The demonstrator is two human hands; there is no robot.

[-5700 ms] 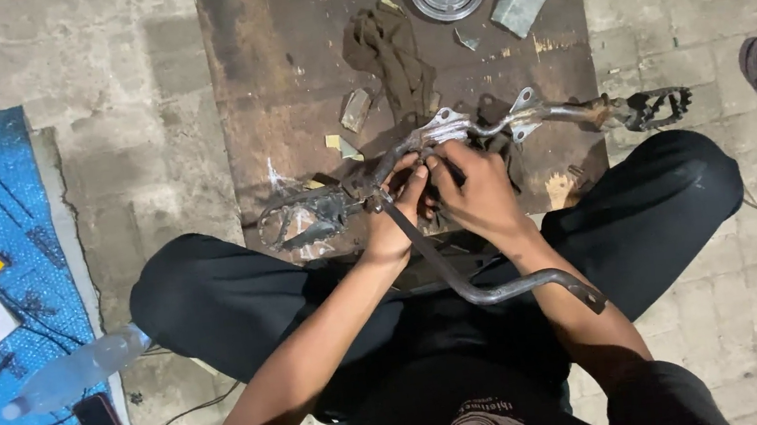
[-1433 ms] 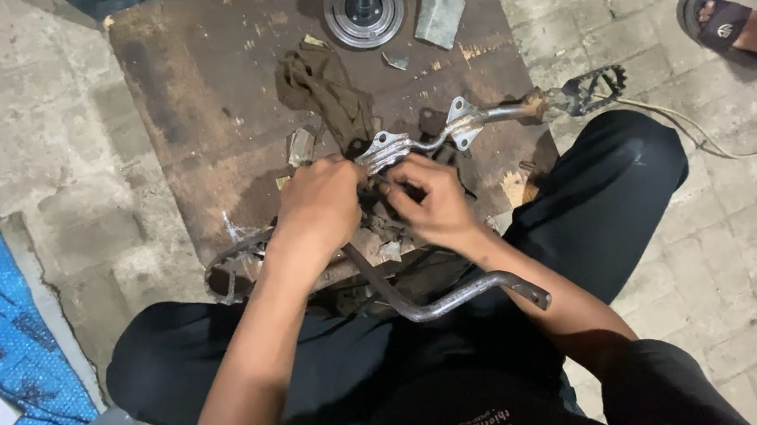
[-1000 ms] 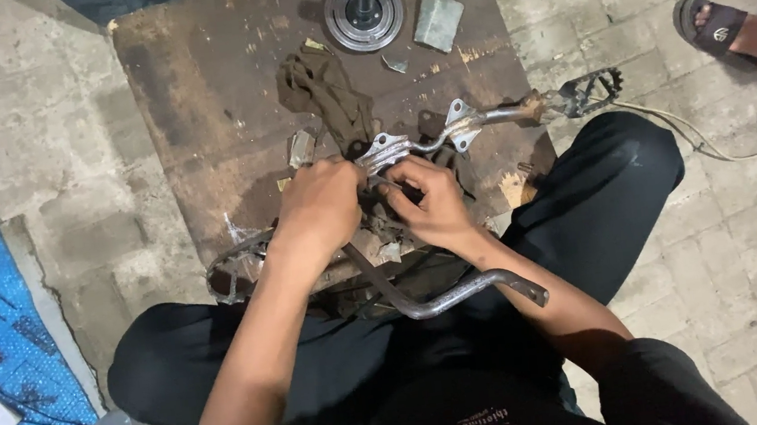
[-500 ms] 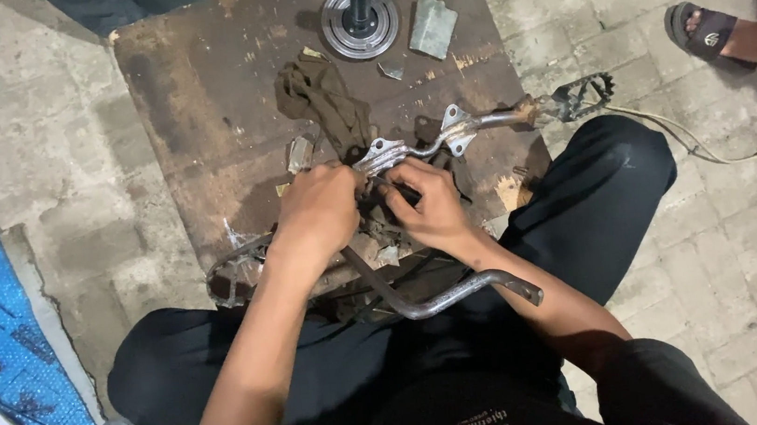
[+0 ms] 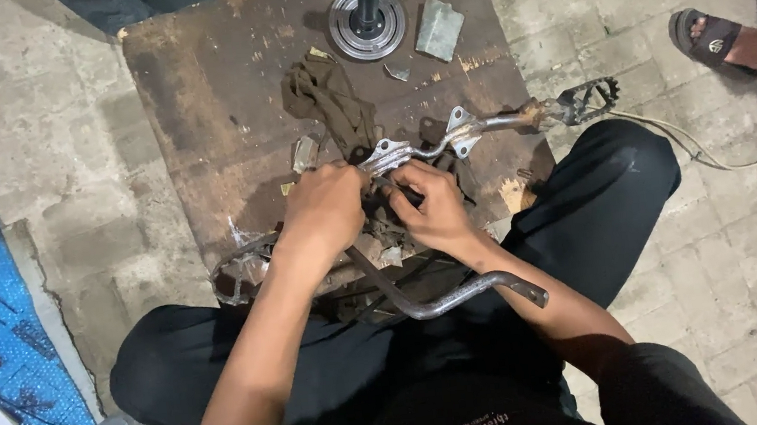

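While the person sits on the floor with legs either side of a low wooden worktop (image 5: 200, 119), both hands meet at the middle of a metal footrest bar (image 5: 473, 128) that lies across the board's near edge. The left hand (image 5: 327, 213) is curled shut, fingers pressed on the bar's silver bracket. The right hand (image 5: 434, 207) is also closed, pinching a small part right beside the left hand's fingertips; what exactly it grips is hidden. The bar runs right to a toothed foot peg (image 5: 591, 98) that overhangs the worktop edge. A bent steel lever (image 5: 462, 295) sticks out from under the hands toward the person's lap. Farther back on the board lie a dark rag (image 5: 325, 101), a round metal hub with an upright shaft (image 5: 366, 26) and a small grey plate (image 5: 439, 30). A blue mat (image 5: 2, 374) covers the floor at left, and another person's sandalled foot (image 5: 716, 36) shows at upper right.
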